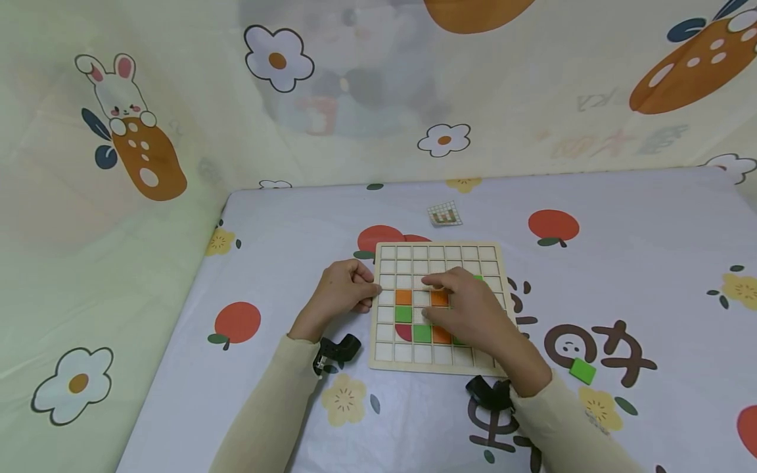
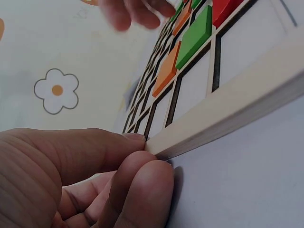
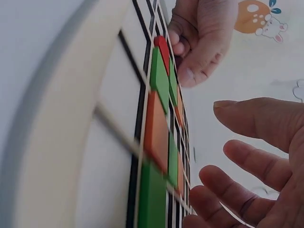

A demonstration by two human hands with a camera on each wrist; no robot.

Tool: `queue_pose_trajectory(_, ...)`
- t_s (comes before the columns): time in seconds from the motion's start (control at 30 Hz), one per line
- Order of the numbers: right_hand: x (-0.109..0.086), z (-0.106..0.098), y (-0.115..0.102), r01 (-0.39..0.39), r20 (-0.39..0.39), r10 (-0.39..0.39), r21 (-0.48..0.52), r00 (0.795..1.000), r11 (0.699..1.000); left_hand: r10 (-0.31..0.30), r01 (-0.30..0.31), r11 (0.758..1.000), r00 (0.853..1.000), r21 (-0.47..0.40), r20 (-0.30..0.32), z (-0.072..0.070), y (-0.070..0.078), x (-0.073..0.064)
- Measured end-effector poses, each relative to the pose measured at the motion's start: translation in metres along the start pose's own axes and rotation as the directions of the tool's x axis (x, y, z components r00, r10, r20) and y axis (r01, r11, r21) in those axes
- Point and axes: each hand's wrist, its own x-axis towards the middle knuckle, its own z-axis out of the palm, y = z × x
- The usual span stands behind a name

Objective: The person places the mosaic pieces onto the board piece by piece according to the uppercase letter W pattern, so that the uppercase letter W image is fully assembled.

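A square wooden grid board [image 1: 399,364] lies flat on the table. My left hand [image 1: 345,289] pinches its left edge, with thumb and fingertips at the frame [image 2: 204,128] in the left wrist view. Over the board's middle is my right hand [image 1: 473,309], thumb and fingers spread apart and nothing between them. Set in the cells are an orange tile [image 1: 403,297], a green tile [image 1: 403,314] below it, and a red piece [image 1: 404,332] with a rounded side. Several more green and orange tiles sit along the lower row and under the right hand, partly hidden by it.
A loose green tile [image 1: 582,371] lies on the table to the right of the board. Behind the board is a small card with a grid pattern [image 1: 444,213]. A printed cloth [image 1: 284,249] covers the table, and a patterned curtain [image 1: 367,151] stands behind it.
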Motion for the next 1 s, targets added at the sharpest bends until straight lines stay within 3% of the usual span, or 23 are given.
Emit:
queue_pose_trajectory(0.53,-0.068,-0.050,0.053,-0.122,-0.174,0.103,-0.096,0.979,0.988,-0.009,0.010,1.000,1.000,0.012,-0.015,0.000,-0.001,0.001)
queue_pose_trajectory(0.73,-0.093,-0.062,0.076,-0.190,-0.229,0.159,-0.121,0.960,0.974,-0.009,0.009,1.000,1.000,0.001,-0.016,0.000,-0.001,0.001)
queue_pose_trajectory(1.0,-0.115,-0.074,0.096,-0.314,-0.263,0.263,-0.176,0.928,0.933,-0.015,0.015,1.000,1.000,-0.002,-0.008,0.001,-0.001,-0.001)
